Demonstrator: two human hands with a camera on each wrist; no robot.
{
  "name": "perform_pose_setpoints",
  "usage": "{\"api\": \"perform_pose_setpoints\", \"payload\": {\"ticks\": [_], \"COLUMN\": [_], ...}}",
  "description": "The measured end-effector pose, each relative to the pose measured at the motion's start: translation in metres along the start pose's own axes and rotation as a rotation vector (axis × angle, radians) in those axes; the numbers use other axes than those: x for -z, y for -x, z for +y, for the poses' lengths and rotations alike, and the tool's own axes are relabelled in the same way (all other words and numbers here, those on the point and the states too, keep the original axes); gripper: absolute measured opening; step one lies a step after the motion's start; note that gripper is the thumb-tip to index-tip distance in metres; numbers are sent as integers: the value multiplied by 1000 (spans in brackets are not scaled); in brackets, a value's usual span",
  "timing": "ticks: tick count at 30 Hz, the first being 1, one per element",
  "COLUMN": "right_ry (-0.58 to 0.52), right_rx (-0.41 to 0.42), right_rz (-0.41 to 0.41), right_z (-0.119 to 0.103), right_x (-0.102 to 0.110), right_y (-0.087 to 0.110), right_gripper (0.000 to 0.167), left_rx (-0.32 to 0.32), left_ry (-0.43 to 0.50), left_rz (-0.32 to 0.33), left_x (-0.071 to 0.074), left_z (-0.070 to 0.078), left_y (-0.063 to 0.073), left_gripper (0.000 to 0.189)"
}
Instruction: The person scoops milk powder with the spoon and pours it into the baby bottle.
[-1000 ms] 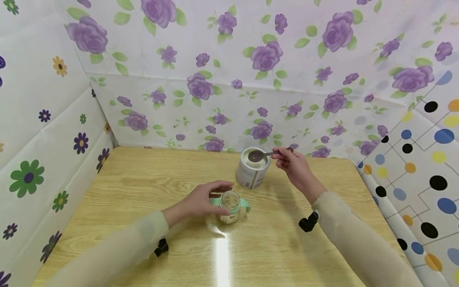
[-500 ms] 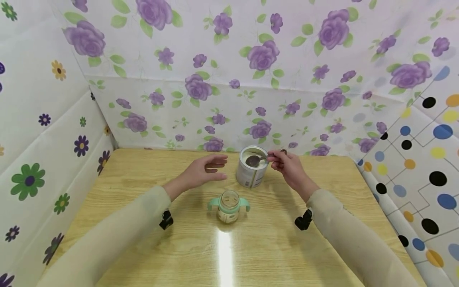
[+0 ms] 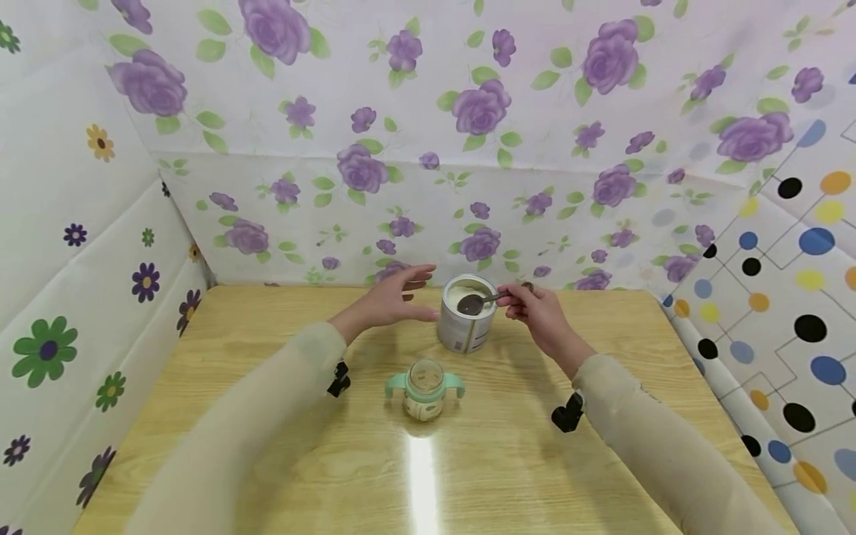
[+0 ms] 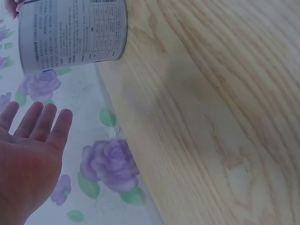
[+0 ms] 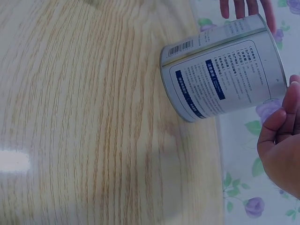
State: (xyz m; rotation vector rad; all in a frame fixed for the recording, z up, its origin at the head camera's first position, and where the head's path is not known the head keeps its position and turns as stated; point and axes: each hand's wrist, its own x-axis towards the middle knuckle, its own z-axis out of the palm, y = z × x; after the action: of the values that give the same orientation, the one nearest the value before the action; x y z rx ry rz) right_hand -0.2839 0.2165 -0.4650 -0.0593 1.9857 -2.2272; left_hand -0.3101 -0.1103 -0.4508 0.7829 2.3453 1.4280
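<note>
In the head view, a silvery-white can (image 3: 461, 333) of pale powder stands near the back edge of the table. My right hand (image 3: 547, 318) pinches the handle of a dark metal spoon (image 3: 471, 305), its bowl over the powder inside the can's rim. Whether the bowl touches the powder I cannot tell. On the can's left, my left hand (image 3: 393, 299) is spread with the thumb near the wall, holding nothing. Its straight fingers (image 4: 60, 129) point toward the can in the left wrist view. Closer to me stands a lidless baby bottle (image 3: 424, 405) with mint-green handles.
The wooden table (image 3: 321, 461) meets a flowered cloth (image 3: 287, 200) directly behind the can. Patterned cloths also rise at the left and right sides. A bright light reflection runs across the tabletop in front of the bottle.
My left hand has left the bottle and moved up beside the can, fingers spread. The spoon has been lowered from above the can into its mouth. The bottle has stayed in place.
</note>
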Motion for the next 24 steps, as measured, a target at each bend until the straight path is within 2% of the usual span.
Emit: {"api": "perform_pose_setpoints", "payload": {"ticks": [9, 19, 24], "right_ry": [23, 61, 83], "right_rx": [8, 17, 20], "right_rz": [-2, 4, 6], "right_z": [2, 4, 4], "right_x": [1, 1, 0], "right_y": [1, 1, 1], "right_gripper": [43, 47, 44], "left_rx": [0, -5, -20], "left_ry": [7, 43, 95], "left_rz": [-70, -11, 6], "left_x": [-20, -44, -50], "left_z": [-9, -14, -13], "left_y": [-19, -36, -40], "left_gripper": [104, 114, 109]}}
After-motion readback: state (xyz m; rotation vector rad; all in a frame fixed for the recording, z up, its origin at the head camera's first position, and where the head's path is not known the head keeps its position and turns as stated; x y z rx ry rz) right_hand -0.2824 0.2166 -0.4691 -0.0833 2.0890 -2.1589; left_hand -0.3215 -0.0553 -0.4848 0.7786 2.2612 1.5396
